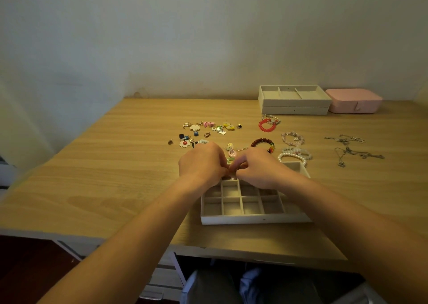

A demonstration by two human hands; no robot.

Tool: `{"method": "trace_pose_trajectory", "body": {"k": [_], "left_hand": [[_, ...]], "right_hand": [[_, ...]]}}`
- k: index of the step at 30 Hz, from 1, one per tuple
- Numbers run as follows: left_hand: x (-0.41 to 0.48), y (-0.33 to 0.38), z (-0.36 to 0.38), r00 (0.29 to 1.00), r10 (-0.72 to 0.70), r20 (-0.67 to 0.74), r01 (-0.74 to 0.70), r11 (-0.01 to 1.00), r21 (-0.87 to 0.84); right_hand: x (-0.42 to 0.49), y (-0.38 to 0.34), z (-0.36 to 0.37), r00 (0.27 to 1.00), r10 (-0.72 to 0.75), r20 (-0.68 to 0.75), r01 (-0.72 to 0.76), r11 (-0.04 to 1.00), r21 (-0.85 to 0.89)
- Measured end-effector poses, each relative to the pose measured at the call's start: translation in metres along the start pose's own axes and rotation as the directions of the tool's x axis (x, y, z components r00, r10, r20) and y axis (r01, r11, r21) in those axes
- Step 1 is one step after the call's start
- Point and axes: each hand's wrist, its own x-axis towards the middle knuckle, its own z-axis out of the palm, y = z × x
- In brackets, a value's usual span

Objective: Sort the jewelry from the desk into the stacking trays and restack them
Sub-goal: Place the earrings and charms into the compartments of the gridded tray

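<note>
Both hands meet over the far row of the divided tray (254, 218). The left hand (201, 162) and right hand (259, 169) have curled fingers that touch each other; whether they pinch a piece, I cannot tell. Loose earrings (208, 130) and bracelets (294, 153) lie just beyond the tray.

No text, label, brand, number or sign can be read here. The divided tray (254, 218) at 6 o'clock on the tabletop (115, 164), the stacked trays (295, 109) at 1 o'clock and the pink box (354, 101) beside them have plain faces. A tiny dark dot on each tray front may be a mark, but it is too small to tell.
</note>
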Motion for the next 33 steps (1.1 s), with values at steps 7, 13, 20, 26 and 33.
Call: {"method": "trace_pose_trajectory", "body": {"k": [7,13,20,26,33], "left_hand": [[-0.001,-0.003,0.001,1.000,0.006,0.018,-0.006,1.000,-0.024],[0.001,-0.005,0.001,0.999,-0.022,0.033,0.024,0.999,-0.045],[-0.001,-0.006,0.000,1.000,-0.026,0.008,0.027,0.996,-0.080],[0.002,-0.013,0.001,0.999,-0.011,0.052,0.019,0.987,-0.161],[0.008,-0.022,0.001,0.999,-0.017,0.044,0.029,0.960,-0.278]], "right_hand": [[0.000,-0.002,0.002,1.000,0.016,0.011,-0.014,0.996,-0.088],[0.000,-0.002,0.002,1.000,0.014,0.001,-0.014,0.993,-0.119],[0.001,-0.001,0.003,1.000,0.001,-0.024,-0.004,0.992,-0.130],[0.001,0.003,0.005,0.999,-0.018,-0.047,0.013,0.996,-0.091],[-0.001,0.003,0.002,0.999,-0.031,-0.042,0.029,0.998,-0.054]]}}
